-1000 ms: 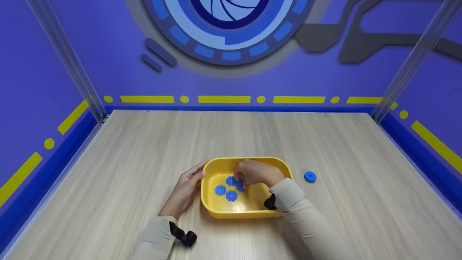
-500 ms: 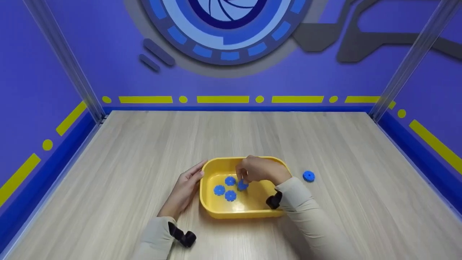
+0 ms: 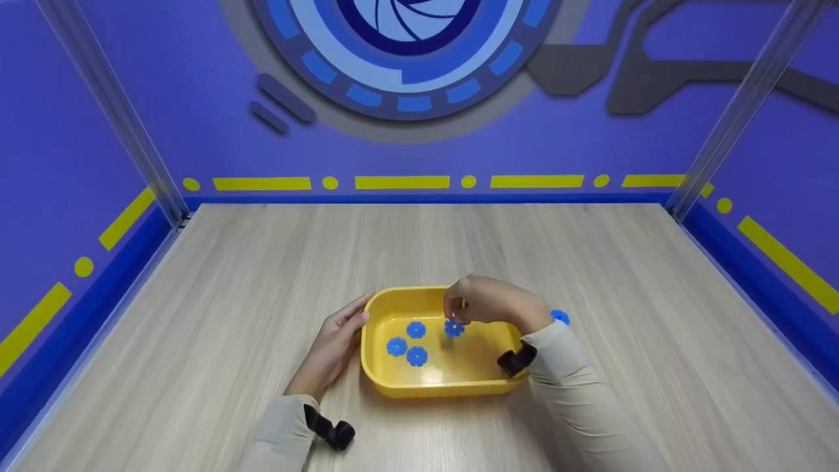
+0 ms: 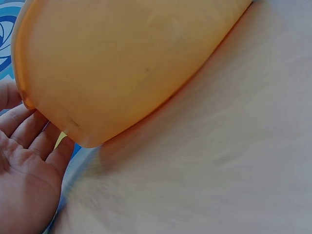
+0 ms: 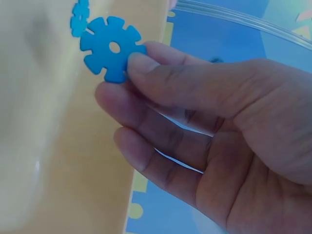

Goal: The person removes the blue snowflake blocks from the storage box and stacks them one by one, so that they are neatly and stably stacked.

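Note:
My right hand (image 3: pixel 495 305) pinches a blue notched building disc (image 5: pixel 109 51) between thumb and fingers, over the right half of a yellow plastic bin (image 3: pixel 452 388). The disc has a small hole at its centre, and in the head view it hangs above its shadow (image 3: pixel 448 342). My left hand (image 3: pixel 334 351) holds the bin's left side, thumb at the rim and fingers along the outer wall (image 4: pixel 122 73). Three more blue discs (image 3: pixel 416 356) lie close together on the bin's floor, left of the held one.
Another blue disc (image 3: pixel 559 316) lies on the wooden table (image 3: pixel 262 262) right of the bin, partly hidden behind my right wrist. Blue-purple panels (image 3: pixel 164 85) with yellow markings enclose the table at the back and both sides. Black wrist cameras (image 3: pixel 342 434) sit on both sleeves.
My right hand has drawn one disc away from the others, moving it up and to the right. The left hand has stayed at the bin's left side.

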`<action>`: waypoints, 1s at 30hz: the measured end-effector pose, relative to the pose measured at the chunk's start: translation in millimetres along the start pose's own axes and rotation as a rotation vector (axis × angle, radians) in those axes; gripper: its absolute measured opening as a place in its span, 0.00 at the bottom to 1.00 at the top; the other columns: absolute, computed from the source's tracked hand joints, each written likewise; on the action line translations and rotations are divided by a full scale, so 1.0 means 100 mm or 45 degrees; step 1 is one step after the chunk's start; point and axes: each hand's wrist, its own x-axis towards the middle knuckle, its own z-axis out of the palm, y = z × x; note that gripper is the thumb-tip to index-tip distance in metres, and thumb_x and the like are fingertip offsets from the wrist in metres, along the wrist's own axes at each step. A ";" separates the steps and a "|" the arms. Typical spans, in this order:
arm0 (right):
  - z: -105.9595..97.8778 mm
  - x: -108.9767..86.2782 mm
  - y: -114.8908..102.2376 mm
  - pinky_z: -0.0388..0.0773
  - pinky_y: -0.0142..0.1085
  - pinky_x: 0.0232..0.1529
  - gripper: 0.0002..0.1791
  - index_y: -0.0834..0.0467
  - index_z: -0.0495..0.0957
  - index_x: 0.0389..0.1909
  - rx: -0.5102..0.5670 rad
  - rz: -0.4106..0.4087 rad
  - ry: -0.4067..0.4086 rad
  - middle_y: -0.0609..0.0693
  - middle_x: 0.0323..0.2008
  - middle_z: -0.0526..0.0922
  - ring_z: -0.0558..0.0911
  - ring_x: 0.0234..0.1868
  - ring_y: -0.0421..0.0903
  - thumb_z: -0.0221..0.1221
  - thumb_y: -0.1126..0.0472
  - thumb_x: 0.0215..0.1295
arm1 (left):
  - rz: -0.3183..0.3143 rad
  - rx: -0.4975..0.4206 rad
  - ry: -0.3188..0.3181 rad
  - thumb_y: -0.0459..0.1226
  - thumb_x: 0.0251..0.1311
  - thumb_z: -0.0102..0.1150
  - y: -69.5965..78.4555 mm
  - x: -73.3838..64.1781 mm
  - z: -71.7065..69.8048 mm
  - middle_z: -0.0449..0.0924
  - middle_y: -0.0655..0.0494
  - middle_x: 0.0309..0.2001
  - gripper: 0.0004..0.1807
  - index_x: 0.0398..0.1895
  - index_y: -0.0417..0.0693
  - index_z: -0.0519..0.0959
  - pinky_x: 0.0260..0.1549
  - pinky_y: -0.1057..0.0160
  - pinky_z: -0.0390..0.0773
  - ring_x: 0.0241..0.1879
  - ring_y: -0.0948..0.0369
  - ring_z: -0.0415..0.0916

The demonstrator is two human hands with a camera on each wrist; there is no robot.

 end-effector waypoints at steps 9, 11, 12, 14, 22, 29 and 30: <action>-0.09 -0.19 0.13 0.79 0.32 0.34 0.07 0.56 0.83 0.34 0.066 0.010 0.072 0.46 0.32 0.84 0.77 0.31 0.40 0.60 0.70 0.61 | 0.018 -0.032 -0.042 0.33 0.69 0.46 0.00 -0.02 -0.01 0.59 0.45 0.72 0.27 0.71 0.41 0.61 0.65 0.61 0.69 0.70 0.53 0.60; -0.10 -0.23 0.16 0.81 0.32 0.35 0.07 0.56 0.84 0.35 0.086 0.015 0.097 0.45 0.32 0.84 0.77 0.31 0.40 0.60 0.70 0.61 | 0.022 -0.035 -0.039 0.33 0.69 0.46 0.00 -0.02 -0.01 0.59 0.45 0.72 0.27 0.71 0.40 0.61 0.65 0.61 0.69 0.70 0.53 0.60; -0.10 -0.24 0.18 0.81 0.32 0.36 0.07 0.56 0.84 0.35 0.092 0.006 0.113 0.46 0.32 0.84 0.78 0.31 0.40 0.60 0.70 0.62 | 0.022 -0.037 -0.037 0.33 0.69 0.46 0.00 -0.02 -0.01 0.59 0.45 0.72 0.27 0.71 0.40 0.61 0.65 0.61 0.69 0.70 0.53 0.60; -0.11 -0.28 0.21 0.82 0.33 0.37 0.07 0.56 0.84 0.36 0.112 0.007 0.143 0.46 0.33 0.85 0.78 0.32 0.40 0.60 0.69 0.62 | 0.020 -0.034 -0.029 0.33 0.69 0.46 0.00 -0.02 -0.01 0.60 0.45 0.72 0.27 0.71 0.41 0.61 0.65 0.61 0.69 0.70 0.52 0.60; -0.10 -0.45 0.40 0.84 0.34 0.39 0.07 0.59 0.84 0.38 0.170 -0.061 0.301 0.49 0.36 0.86 0.82 0.35 0.41 0.58 0.69 0.64 | 0.021 -0.013 -0.024 0.33 0.69 0.46 -0.01 0.00 -0.02 0.60 0.46 0.72 0.27 0.71 0.42 0.62 0.65 0.60 0.69 0.70 0.52 0.61; -0.08 -0.60 0.54 0.84 0.36 0.40 0.08 0.60 0.84 0.39 0.148 -0.094 0.430 0.51 0.37 0.85 0.82 0.37 0.45 0.59 0.70 0.63 | 0.023 -0.028 -0.035 0.34 0.69 0.47 -0.01 -0.01 -0.01 0.60 0.46 0.72 0.27 0.71 0.41 0.62 0.64 0.61 0.70 0.70 0.53 0.61; -0.07 -0.62 0.56 0.84 0.36 0.41 0.08 0.60 0.84 0.39 0.147 -0.100 0.447 0.51 0.37 0.85 0.82 0.37 0.45 0.59 0.70 0.63 | 0.025 -0.027 -0.037 0.34 0.69 0.47 -0.01 -0.01 -0.01 0.60 0.45 0.72 0.27 0.71 0.41 0.62 0.64 0.61 0.70 0.70 0.53 0.61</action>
